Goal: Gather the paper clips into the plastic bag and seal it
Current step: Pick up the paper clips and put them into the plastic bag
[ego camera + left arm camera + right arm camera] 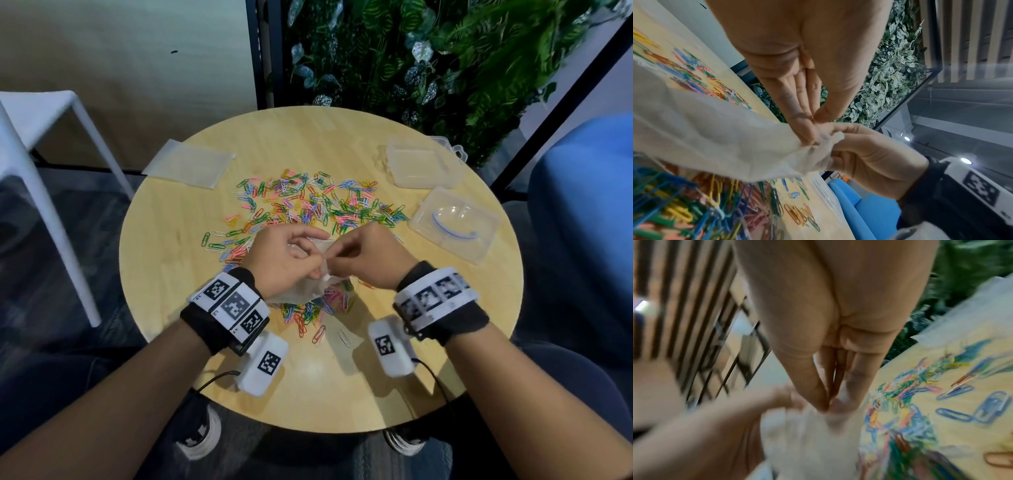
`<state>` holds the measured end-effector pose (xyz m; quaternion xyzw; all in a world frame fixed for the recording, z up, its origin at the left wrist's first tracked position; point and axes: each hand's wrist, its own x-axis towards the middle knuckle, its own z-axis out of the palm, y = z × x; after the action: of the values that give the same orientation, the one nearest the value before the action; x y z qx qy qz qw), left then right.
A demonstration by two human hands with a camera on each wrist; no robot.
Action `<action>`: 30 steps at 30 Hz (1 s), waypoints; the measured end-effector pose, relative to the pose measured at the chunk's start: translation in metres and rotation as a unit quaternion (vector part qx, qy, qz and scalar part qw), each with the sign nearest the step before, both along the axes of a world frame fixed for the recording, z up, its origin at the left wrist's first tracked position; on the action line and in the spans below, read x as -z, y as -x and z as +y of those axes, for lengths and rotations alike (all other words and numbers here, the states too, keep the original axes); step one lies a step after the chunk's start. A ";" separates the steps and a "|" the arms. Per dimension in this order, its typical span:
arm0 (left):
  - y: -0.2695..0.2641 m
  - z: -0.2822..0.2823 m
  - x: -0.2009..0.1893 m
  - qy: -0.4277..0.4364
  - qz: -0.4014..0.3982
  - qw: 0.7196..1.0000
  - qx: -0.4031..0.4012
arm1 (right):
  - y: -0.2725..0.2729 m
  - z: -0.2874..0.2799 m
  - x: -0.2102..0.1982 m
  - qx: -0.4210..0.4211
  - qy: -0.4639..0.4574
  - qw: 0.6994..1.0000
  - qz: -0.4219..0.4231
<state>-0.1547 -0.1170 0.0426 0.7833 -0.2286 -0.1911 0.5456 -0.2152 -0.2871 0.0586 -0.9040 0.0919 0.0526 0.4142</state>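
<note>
A clear plastic bag (308,291) holding several coloured paper clips hangs just above the round wooden table (171,260). My left hand (291,260) and right hand (359,258) meet over its top edge and both pinch it. In the left wrist view my left hand (813,128) grips the gathered bag top (735,142) against my right hand (869,155). The blurred right wrist view shows my right hand (828,404) pinching the bag (807,443). A wide scatter of loose paper clips (308,202) lies beyond my hands. A few more paper clips (318,334) lie below the bag.
Two clear plastic boxes sit at the right: one (424,164) at the back, one with a blue curved piece (455,226) nearer. A flat stack of spare bags (188,164) lies back left. A white stool (41,137) stands left, a plant wall (428,51) behind.
</note>
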 end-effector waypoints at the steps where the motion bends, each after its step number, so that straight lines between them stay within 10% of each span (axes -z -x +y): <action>1: -0.003 0.001 0.000 -0.006 0.012 1.000 -0.016 | 0.000 -0.010 -0.004 0.035 -0.051 0.998 0.001; 4: -0.011 0.008 0.000 -0.043 0.028 0.997 -0.057 | -0.001 -0.048 -0.009 0.147 0.051 0.987 -0.034; 10: -0.022 0.020 0.000 -0.078 0.007 0.994 -0.079 | -0.009 -0.051 0.041 0.135 0.212 0.943 0.217; 20: -0.020 0.036 0.001 -0.083 -0.023 0.993 -0.083 | -0.008 -0.001 0.059 -0.103 0.274 0.948 0.124; 30: -0.015 0.024 -0.005 -0.107 -0.044 0.993 -0.037 | 0.013 -0.005 0.049 -0.007 0.410 0.901 0.142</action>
<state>-0.1396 -0.0925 0.0472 0.8526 -0.2017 -0.1596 0.4550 -0.2280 -0.2922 0.0092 -0.9774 0.1569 0.1413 -0.0109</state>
